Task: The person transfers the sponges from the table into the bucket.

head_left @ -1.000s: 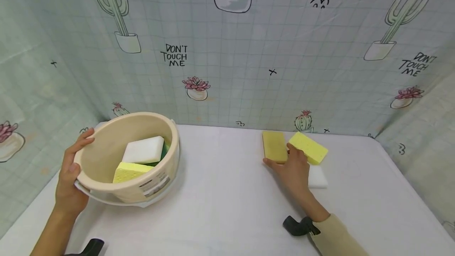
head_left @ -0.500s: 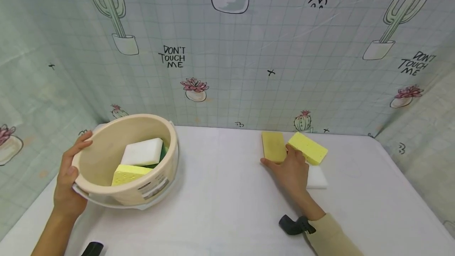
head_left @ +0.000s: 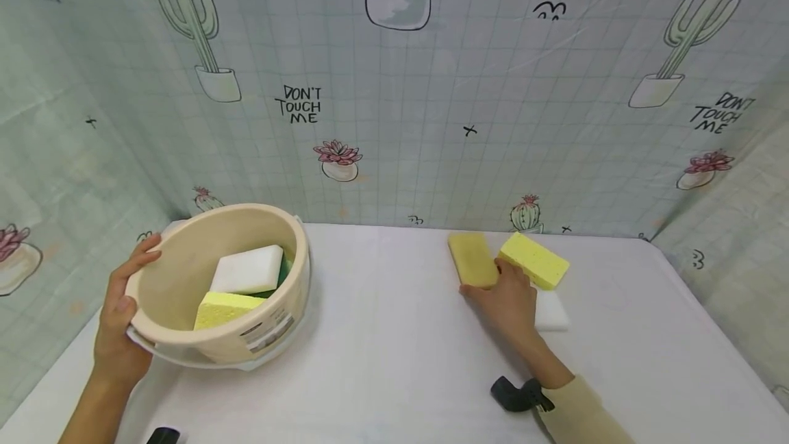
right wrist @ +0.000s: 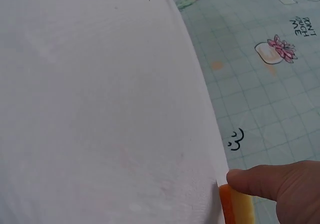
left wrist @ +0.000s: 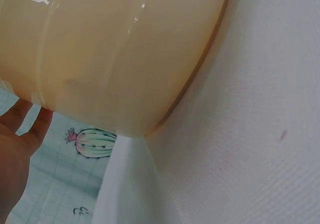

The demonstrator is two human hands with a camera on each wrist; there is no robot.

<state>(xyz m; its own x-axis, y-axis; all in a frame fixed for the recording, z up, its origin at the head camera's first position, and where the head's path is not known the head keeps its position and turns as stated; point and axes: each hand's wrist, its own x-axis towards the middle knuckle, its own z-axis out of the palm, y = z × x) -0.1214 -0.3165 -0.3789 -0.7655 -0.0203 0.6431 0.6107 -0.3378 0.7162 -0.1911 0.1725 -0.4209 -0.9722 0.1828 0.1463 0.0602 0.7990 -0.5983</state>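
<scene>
My left hand holds the rim of a cream plastic bucket, fingers over the edge and thumb at its near side. In the left wrist view the bucket's smooth wall fills the upper left. Inside it lie a white sponge, a bright yellow sponge and something green, mostly covered. My right hand pinches a duller yellow sponge between thumb and fingers. The right wrist view shows an orange layer on that sponge, with my thumb on its edge.
Beside the right hand lie a bright yellow sponge and a white sponge, partly hidden by the hand. A white cloth covers the table. A cactus-print curtain hangs behind and at both sides.
The duller yellow sponge has turned slightly, its far end shifting left, as the right thumb draws in against it. The left hand and bucket hold nearly the same place.
</scene>
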